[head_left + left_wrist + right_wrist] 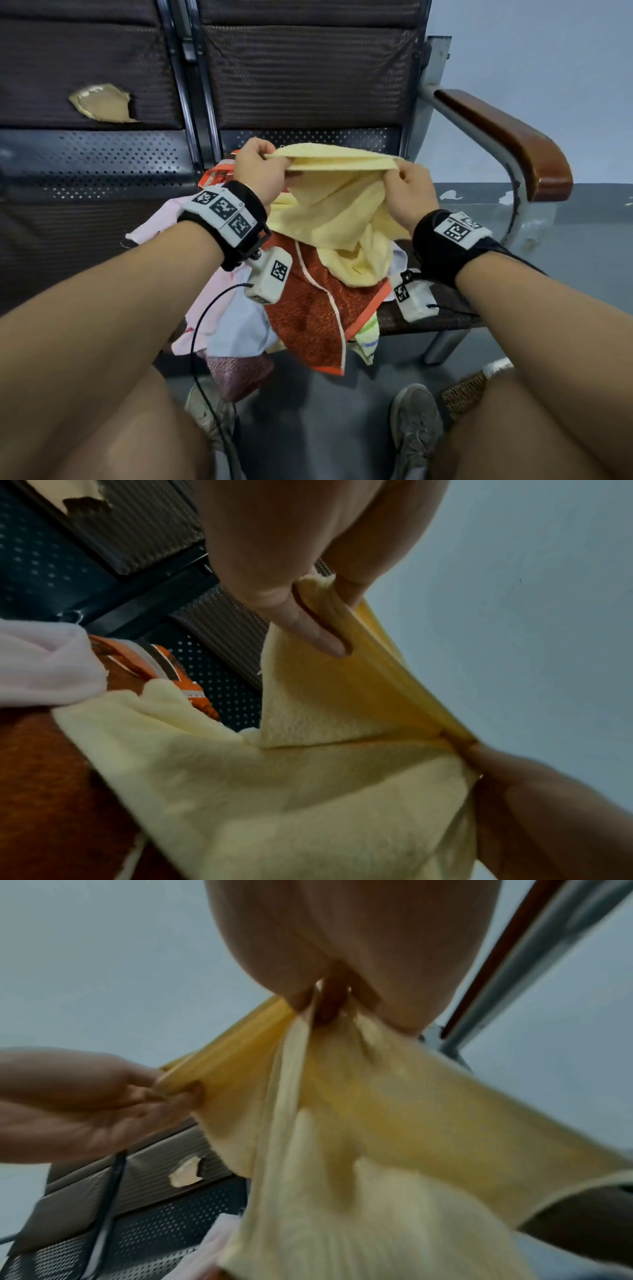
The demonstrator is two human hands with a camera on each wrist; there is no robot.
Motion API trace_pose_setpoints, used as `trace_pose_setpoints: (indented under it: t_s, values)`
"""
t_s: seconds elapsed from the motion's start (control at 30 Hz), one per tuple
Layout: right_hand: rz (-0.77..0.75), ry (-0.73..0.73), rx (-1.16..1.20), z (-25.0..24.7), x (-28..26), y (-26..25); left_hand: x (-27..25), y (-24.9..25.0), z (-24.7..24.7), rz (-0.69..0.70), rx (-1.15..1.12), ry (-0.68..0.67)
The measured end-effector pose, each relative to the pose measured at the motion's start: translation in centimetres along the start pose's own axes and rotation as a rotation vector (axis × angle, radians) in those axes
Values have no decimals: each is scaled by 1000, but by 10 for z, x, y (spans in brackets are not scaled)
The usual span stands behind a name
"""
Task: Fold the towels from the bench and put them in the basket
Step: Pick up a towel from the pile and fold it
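Both hands pinch the top hem of the soft pale-yellow terry towel (pixel 339 205), one at each end. The left hand (pixel 258 171) has thumb and fingers closed on the left end of the hem, the thumb pressing flat on the cloth in the left wrist view (pixel 308 623). The right hand (pixel 409 193) is curled tight round the right end, its fingers bunching the fabric in the right wrist view (pixel 342 999).

The hem runs taut, left to right, between the two hands, raised above the seat of the dark perforated metal table (pixel 102 164). The rest of the towel hangs down toward the person, its lower part resting on the heap below: a rust-orange towel with a bright orange border (pixel 308 308), a pale pink cloth (pixel 154 226) and a light striped one (pixel 368 339).

The long axis lies across the body, and the hands are about level and equally near, so a fold probably means bringing the ends together or lifting the hanging part clear first. The brown woven wicker basket (pixel 464 394) shows only partly, on the floor by the right knee, nearer the right hand.
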State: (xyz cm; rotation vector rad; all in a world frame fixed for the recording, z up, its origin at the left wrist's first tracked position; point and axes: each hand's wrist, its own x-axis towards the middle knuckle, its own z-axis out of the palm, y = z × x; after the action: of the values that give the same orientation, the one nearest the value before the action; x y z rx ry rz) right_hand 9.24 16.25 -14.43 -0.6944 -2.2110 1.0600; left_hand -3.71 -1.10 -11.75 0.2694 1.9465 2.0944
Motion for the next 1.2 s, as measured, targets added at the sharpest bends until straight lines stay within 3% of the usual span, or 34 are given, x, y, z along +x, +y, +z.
trace_pose_setpoints:
  t_s: [0.13, 0.2, 0.33, 0.47, 0.53, 0.67, 0.87, 0.93, 1.1, 1.2]
  values:
    - [-15, 84, 49, 3, 0, -16, -5, 10, 8, -88, -195, -63]
    - [-27, 81, -43, 1, -1, -14, -8, 17, 7, -82, -261, -100]
    - [-90, -79, -233, -4, -6, 0, -11, 24, 3, -43, -284, -123]
    - [-215, -322, -585, -1, -13, 12, -6, 26, -4, -147, -372, -27]
    - [-155, -407, -705, 3, -18, 20, -2, 25, -9, -173, -393, 21]
    - [71, -271, -415, 5, -16, 29, 8, 17, -21, -193, -339, 43]
    - [309, -69, 264, -1, -4, 23, 27, -7, -32, -118, -2, 13]
    - [297, -34, 306, -4, -2, 21, 32, -13, -35, -89, 10, 23]
    - [-114, -237, -294, -27, -4, 37, 40, -15, -53, -25, 19, 120]
    - [-143, -361, -521, -38, -4, 53, 43, -22, -62, -42, 78, 166]
